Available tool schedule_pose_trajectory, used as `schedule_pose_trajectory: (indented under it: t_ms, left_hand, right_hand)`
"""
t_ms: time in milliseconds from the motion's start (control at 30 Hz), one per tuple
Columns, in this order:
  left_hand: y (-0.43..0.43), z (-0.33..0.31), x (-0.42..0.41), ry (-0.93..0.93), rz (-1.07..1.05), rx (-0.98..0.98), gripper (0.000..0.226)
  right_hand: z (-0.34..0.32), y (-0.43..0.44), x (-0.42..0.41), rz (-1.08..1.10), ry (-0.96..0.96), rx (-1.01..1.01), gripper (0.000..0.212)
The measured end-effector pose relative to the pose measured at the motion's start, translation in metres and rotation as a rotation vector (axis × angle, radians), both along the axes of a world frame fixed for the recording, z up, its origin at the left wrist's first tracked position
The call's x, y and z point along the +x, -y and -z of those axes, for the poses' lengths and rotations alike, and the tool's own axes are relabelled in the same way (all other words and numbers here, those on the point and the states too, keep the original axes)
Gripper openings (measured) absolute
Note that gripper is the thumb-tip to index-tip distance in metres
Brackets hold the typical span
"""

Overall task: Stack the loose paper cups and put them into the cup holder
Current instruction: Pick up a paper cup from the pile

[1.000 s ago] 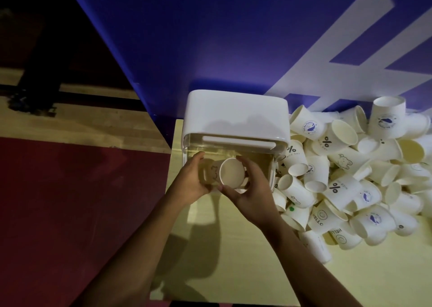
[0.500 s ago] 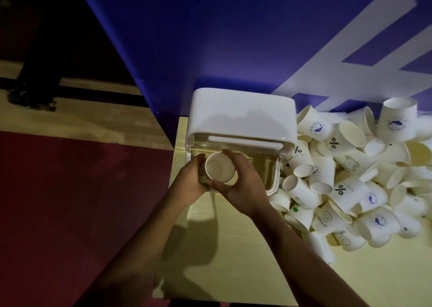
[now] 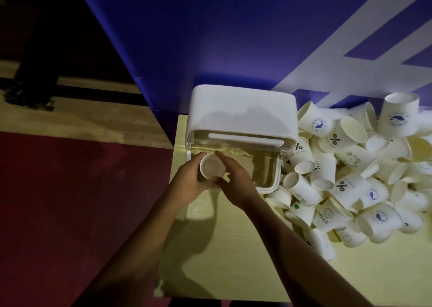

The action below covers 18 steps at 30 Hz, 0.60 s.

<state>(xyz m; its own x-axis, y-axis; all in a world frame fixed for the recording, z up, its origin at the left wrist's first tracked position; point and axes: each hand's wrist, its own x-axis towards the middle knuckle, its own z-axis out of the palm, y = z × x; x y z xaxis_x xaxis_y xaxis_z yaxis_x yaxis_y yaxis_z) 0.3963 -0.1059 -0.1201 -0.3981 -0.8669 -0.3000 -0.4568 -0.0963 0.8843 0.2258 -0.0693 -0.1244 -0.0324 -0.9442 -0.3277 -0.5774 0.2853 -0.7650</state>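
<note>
- Paper cup (image 3: 211,167): white, one round end turned toward me. It sits in front of the clear face of the cup holder, at its left end. I cannot tell whether it is a single cup or a nested stack.
- Left hand (image 3: 188,181): my fingers are curled round the cup's left side, gripping it. The cup lies at 1 o'clock from the middle of this hand.
- Right hand (image 3: 236,181): my thumb and fingers are curled round the cup's right side and near rim. The cup lies at 10 o'clock from this hand, so it sits between my two hands.
- Cup holder (image 3: 240,112): white top, clear body below. It stands on the bench against the blue wall (image 3: 210,37), at 12 o'clock from my hands.
- Loose cups (image 3: 346,164): a tumbled heap at 3 o'clock of the holder, right up against its right side. Most lie on their sides and several carry printed marks.
- Bench (image 3: 233,248): pale yellow top, with my forearms above it.
</note>
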Motion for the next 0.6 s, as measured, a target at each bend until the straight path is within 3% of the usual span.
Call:
schedule_pose_trajectory:
  t_ms: [267, 400, 500, 600]
  left_hand:
    - [-0.006, -0.004, -0.003, 0.058, -0.038, -0.018, 0.052]
    - [-0.011, -0.019, -0.009, 0.08, -0.076, -0.004, 0.067]
    - [-0.033, -0.041, -0.014, 0.176, -0.193, -0.158, 0.071]
    - [-0.067, -0.066, -0.037, 0.285, -0.249, -0.287, 0.054]
  right_hand:
    - [0.002, 0.004, -0.004, -0.03, 0.039, 0.025, 0.076]
    - [-0.008, 0.0, -0.007, -0.066, 0.017, 0.027, 0.079]
    - [-0.026, -0.024, -0.018, 0.031, 0.032, -0.038, 0.074]
    - [-0.044, -0.069, -0.045, 0.138, 0.021, -0.032, 0.056]
